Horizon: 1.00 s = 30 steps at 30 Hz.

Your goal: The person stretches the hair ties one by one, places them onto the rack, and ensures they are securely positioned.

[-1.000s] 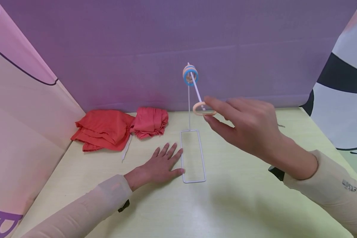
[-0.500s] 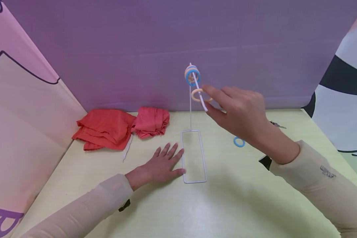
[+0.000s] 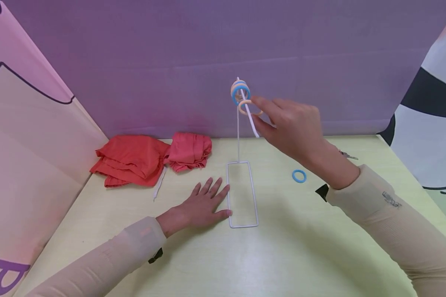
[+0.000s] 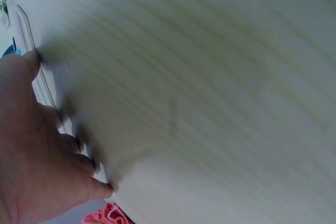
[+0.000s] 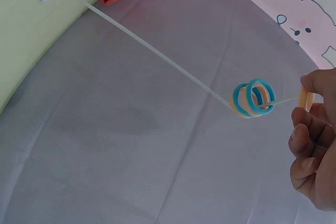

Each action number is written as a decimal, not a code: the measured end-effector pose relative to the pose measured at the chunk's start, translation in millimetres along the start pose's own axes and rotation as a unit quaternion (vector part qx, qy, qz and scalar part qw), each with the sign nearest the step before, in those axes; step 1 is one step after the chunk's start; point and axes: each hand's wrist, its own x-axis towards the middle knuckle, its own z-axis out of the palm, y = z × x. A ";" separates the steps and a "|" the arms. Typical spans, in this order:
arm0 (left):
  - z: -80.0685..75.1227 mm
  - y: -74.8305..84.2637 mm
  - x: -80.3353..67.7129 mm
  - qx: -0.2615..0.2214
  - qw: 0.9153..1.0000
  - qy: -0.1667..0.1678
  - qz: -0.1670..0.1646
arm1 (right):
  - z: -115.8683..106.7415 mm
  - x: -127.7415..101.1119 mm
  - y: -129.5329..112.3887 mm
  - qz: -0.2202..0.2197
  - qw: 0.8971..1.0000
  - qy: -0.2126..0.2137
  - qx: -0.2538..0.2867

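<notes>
My right hand [image 3: 293, 128] pinches a peach-coloured ring [image 3: 241, 109] between thumb and index finger. The ring encircles the arm of a white wire stand [image 3: 251, 122], partway along from its tip. Further back on that arm hang several blue and peach rings [image 5: 254, 98], bunched together near the upright. My left hand [image 3: 202, 206] lies spread on the table, its index finger and thumb touching the left side of the stand's rectangular base [image 3: 244, 227]. In the left wrist view the left fingers [image 4: 68, 142] press along the base.
A single blue ring [image 3: 299, 176] lies on the table right of the stand. Behind the right forearm a key [image 3: 348, 156] shows in part. Red folded cloth [image 3: 134, 161] and a pinker cloth bundle [image 3: 189, 151] sit at the back left, a white cord [image 3: 159, 185] beside them.
My right hand has moved inward and up, bringing the peach ring from the arm's tip along it toward the bunched rings. The blue ring on the table has come into view. The left hand stays put.
</notes>
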 end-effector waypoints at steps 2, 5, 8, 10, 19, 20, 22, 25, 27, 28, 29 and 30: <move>0.3 -0.1 0.2 0.000 1.000 -0.001 -0.001 | 3.2 0.0 1.0 0.002 1.000 0.005 0.000; 1.6 -0.7 1.0 -0.002 1.000 -0.001 -0.001 | 6.8 0.5 2.0 0.007 1.000 0.010 -0.002; 2.0 -0.7 1.1 -0.002 1.000 0.000 -0.001 | 8.9 2.0 2.6 0.009 1.000 0.005 -0.007; 2.3 -0.9 1.2 -0.003 1.000 0.000 0.000 | 10.0 3.5 3.1 0.011 1.000 -0.003 -0.010; 2.3 0.4 0.2 -0.009 1.000 -0.003 -0.002 | 19.0 10.3 4.1 0.023 1.000 -0.019 -0.009; 2.1 0.9 0.0 -0.010 1.000 -0.003 -0.001 | 20.2 10.8 4.4 0.025 0.999 -0.019 -0.009; 1.4 1.6 -0.6 -0.012 1.000 -0.003 0.000 | 22.5 12.0 5.2 0.028 0.999 -0.014 -0.010; 0.4 1.6 -0.9 -0.010 1.000 -0.003 -0.001 | 24.4 13.8 6.4 0.033 0.999 -0.012 -0.014; 0.0 1.4 -1.1 -0.008 1.000 -0.003 -0.002 | 25.0 14.5 7.2 0.037 0.999 -0.012 -0.014; 0.1 1.2 -1.1 -0.007 1.000 -0.004 -0.002 | 25.2 14.7 7.4 0.039 0.999 -0.013 -0.013; 0.2 0.9 -1.0 -0.006 1.000 -0.005 -0.003 | 25.4 14.6 7.7 0.041 0.999 -0.015 -0.013; 0.3 0.7 -1.2 -0.006 1.000 -0.006 -0.003 | 25.8 14.6 8.0 0.043 0.999 -0.015 -0.012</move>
